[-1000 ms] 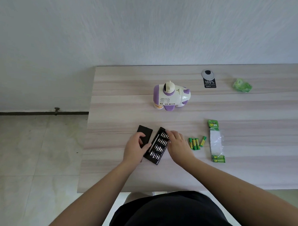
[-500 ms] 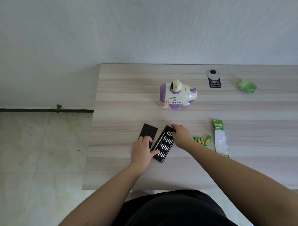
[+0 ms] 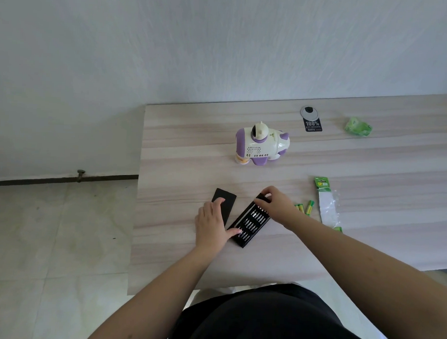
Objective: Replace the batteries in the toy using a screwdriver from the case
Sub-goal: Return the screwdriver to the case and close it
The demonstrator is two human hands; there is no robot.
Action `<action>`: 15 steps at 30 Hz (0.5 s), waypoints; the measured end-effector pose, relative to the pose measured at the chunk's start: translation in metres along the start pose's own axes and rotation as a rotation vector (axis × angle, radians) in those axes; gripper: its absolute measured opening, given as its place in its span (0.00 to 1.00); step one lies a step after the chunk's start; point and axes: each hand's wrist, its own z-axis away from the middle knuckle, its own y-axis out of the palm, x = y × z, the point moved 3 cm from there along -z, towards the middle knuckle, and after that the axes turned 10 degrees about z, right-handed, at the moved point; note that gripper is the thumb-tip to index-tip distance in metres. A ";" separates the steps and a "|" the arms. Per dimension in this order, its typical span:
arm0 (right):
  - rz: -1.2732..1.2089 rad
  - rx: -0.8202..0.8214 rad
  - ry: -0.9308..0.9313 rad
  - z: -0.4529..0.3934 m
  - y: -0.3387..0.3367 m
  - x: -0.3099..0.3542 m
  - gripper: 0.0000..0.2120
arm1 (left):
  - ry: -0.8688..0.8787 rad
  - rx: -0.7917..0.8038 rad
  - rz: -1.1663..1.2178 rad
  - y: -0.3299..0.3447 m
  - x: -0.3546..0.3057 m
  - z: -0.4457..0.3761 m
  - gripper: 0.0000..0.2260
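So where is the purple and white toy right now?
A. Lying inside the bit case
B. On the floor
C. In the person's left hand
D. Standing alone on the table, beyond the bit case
D: the toy stands untouched on the table, while both hands work at the bit case nearer the person.

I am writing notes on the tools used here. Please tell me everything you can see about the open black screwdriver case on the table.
The screwdriver case is a flat black tray, seemingly plastic, lying at a slant on the wooden table. Rows of small silver bits fill it. Its black lid lies apart, just to its left. The left hand rests across the lid, thumb touching the tray's near corner. The right hand curls over the tray's far end; what it pinches is unclear.
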 end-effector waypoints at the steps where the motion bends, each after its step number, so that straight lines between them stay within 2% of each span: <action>1: -0.019 -0.003 -0.001 0.001 0.000 0.001 0.14 | 0.031 -0.027 0.017 -0.002 0.002 -0.001 0.40; 4: -0.034 -0.036 -0.024 0.006 -0.002 0.001 0.13 | 0.096 -0.152 0.054 -0.009 0.013 -0.003 0.26; 7: -0.083 -0.094 -0.010 0.012 -0.007 -0.006 0.12 | 0.113 -0.126 0.003 -0.010 0.025 -0.005 0.20; 11: -0.305 -0.170 0.057 0.020 -0.019 -0.015 0.13 | 0.140 -0.006 -0.020 0.006 0.028 0.003 0.26; 15: -0.426 -0.244 0.069 0.029 -0.028 -0.016 0.15 | 0.132 0.032 -0.022 0.013 0.030 0.008 0.31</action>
